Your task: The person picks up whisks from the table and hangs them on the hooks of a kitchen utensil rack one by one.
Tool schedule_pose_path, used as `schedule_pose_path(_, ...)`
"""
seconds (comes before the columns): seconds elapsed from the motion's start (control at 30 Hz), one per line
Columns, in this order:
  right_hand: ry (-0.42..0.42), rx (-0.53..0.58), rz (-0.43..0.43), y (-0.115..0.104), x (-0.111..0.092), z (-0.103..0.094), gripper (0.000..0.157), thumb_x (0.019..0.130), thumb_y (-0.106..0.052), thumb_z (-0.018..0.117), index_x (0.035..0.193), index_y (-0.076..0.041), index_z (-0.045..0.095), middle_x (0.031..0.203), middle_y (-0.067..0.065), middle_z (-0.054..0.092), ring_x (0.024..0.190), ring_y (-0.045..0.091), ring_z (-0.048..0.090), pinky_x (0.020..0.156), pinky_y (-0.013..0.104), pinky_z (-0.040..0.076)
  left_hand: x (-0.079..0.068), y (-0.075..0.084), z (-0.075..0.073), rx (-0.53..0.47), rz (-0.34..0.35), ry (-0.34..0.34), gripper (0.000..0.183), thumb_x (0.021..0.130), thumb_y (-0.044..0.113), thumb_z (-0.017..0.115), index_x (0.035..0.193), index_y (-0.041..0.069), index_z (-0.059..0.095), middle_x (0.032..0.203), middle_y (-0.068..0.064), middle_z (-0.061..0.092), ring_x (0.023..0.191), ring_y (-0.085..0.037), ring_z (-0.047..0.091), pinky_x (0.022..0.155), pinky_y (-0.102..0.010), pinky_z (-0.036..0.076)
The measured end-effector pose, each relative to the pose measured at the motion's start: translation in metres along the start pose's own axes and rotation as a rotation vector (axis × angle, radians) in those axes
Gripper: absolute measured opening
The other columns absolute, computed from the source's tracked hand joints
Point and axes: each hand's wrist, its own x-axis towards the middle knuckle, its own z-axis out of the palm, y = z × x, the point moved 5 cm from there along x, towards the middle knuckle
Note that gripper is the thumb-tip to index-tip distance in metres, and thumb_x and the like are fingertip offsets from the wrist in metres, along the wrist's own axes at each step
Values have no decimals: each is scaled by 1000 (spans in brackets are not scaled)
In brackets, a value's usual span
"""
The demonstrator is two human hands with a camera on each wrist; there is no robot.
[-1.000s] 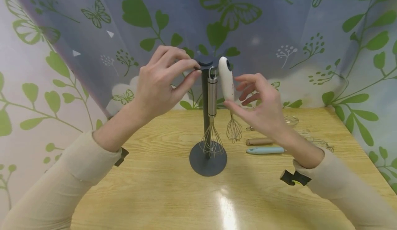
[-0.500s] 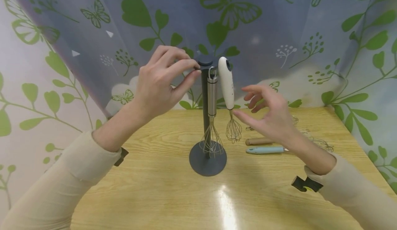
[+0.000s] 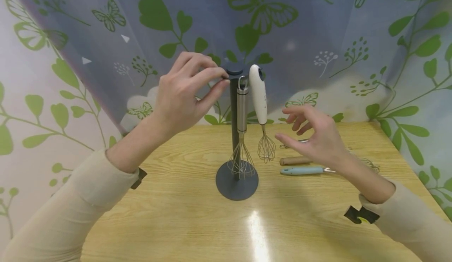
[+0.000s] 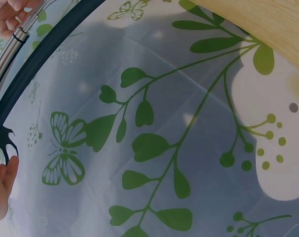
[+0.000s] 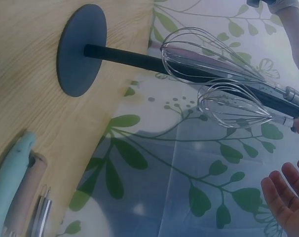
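Note:
A dark utensil stand [image 3: 235, 128] with a round base stands upright on the table. My left hand [image 3: 187, 91] pinches a hook at its top between thumb and fingers. From the stand hang a steel-handled whisk [image 3: 241, 111] and, to its right, a smaller whisk with a white handle [image 3: 259, 97]. My right hand [image 3: 318, 136] is to the right of the white whisk, apart from it, with thumb and fingers spread and nothing held. In the right wrist view both wire heads [image 5: 233, 106] hang side by side, and the right hand [image 5: 287, 197] shows at the edge.
On the table [image 3: 169, 215] at right lie a whisk with a light blue handle [image 3: 301, 170], one with a brown handle [image 3: 294, 161] and a metal-handled one [image 3: 291, 145], partly hidden by the right arm. A leaf-patterned curtain [image 3: 197, 11] hangs behind.
My right hand has drawn away from the white-handled whisk, moving right and down. That whisk hangs nearly still. The left hand stays at the stand's top.

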Motion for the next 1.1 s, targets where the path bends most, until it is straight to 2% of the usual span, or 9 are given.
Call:
schedule_pose_path(0.37, -96, -56, 50, 25, -22, 1, 59, 71, -4, 91, 126, -3, 70, 91, 3, 71, 78, 2, 61, 66, 12, 55, -1, 0, 0, 5, -2, -9, 15, 100, 21, 72, 100, 7, 79, 99, -13, 74, 103, -34, 65, 58, -40, 57)
schedule_pose_path(0.63, -202, -123, 125, 45, -38, 5, 59, 76, -13, 93, 129, -8, 69, 95, -1, 71, 79, 1, 61, 66, 24, 60, 0, -1, 0, -1, -3, -5, 16, 100, 21, 73, 100, 7, 79, 99, -13, 74, 103, -34, 65, 63, -41, 58)
schedule_pose_path(0.73, -236, -129, 135, 51, -43, 6, 59, 77, -15, 92, 130, -8, 68, 97, 0, 74, 78, 2, 63, 65, 28, 61, 0, 0, 0, -7, -3, -2, 16, 100, 21, 73, 100, 6, 79, 99, -14, 74, 102, -34, 65, 65, -41, 59)
schedule_pose_path(1.1, -358, -114, 164, 70, -59, 10, 59, 83, -20, 90, 135, -10, 65, 100, -3, 72, 81, 5, 66, 66, 27, 61, 0, 1, -1, -16, -2, 4, 15, 99, 21, 74, 100, 6, 79, 99, -14, 74, 103, -34, 65, 65, -42, 59)
